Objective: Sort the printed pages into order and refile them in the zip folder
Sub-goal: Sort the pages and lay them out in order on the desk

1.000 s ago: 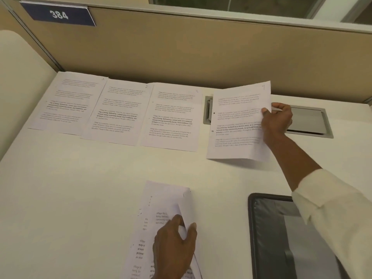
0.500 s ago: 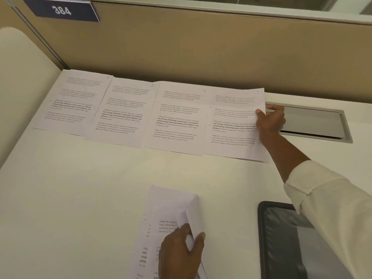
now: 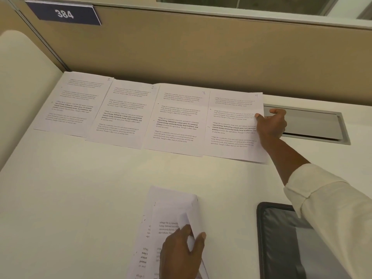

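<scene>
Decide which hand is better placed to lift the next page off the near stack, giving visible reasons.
Left. The left hand pinches a raised sheet corner on the near stack, while the right hand is stretched away, holding the edge of the far page marked 4.

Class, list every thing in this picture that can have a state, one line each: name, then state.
leftmost page: lying flat
page 2: lying flat
page 3: lying flat
page 4: flat, right edge pinched by right hand
top sheet: corner lifted, gripped by left hand
stack: lying on desk
zip folder: lying on desk; zipped or open unclear
</scene>
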`<action>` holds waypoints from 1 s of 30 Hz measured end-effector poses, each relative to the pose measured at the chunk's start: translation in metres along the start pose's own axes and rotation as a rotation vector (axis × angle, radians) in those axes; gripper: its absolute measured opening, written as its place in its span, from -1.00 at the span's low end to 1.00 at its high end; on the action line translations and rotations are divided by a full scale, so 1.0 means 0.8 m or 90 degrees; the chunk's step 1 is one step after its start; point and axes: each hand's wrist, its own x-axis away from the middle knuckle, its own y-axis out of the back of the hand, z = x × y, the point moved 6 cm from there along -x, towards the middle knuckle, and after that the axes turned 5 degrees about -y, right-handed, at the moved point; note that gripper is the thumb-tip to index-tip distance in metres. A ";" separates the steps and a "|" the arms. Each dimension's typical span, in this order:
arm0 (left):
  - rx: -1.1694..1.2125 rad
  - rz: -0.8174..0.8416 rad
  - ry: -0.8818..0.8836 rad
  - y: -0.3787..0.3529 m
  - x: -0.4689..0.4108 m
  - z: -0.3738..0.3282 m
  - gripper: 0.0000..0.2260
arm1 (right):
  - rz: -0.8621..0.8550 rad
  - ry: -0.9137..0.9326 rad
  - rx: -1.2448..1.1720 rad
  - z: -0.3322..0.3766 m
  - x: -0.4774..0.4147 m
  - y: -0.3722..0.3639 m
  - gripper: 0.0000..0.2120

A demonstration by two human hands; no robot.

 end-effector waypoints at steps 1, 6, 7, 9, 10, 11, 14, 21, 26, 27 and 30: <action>0.004 0.000 0.000 0.000 0.001 0.000 -0.87 | -0.007 0.003 0.012 0.001 0.001 0.001 -0.54; -0.006 -0.005 0.003 0.001 0.004 0.000 -0.80 | -0.059 0.120 0.077 -0.004 0.020 0.018 -0.52; -0.010 -0.008 0.011 0.002 0.003 0.000 -0.80 | -0.069 0.167 0.084 -0.007 0.032 0.023 -0.52; 0.014 -0.021 0.031 0.004 0.001 0.000 -0.84 | -0.050 0.250 0.056 -0.015 0.068 0.035 -0.56; 0.038 -0.025 0.043 0.005 0.001 -0.001 -0.86 | -0.017 0.272 0.016 -0.021 0.093 0.040 -0.61; 0.059 -0.029 0.056 0.007 0.001 -0.004 -0.88 | 0.020 0.276 -0.025 -0.030 0.120 0.046 -0.66; 0.078 -0.037 0.076 0.011 0.002 -0.008 -0.75 | 0.170 0.202 -0.129 -0.069 0.212 0.063 -0.85; 0.064 -0.077 0.072 0.023 0.006 -0.009 -0.46 | 0.416 -0.062 -0.215 -0.168 0.383 0.101 -0.71; 0.092 -0.074 0.062 0.021 0.011 0.000 -0.72 | 0.449 -0.073 -0.217 -0.195 0.405 0.121 -0.66; 0.092 -0.079 0.056 0.022 0.012 0.000 -0.78 | 0.456 -0.063 -0.209 -0.199 0.406 0.121 -0.69; 0.099 -0.091 0.039 0.025 0.016 -0.003 -0.87 | 0.444 -0.005 -0.174 -0.210 0.405 0.124 -0.48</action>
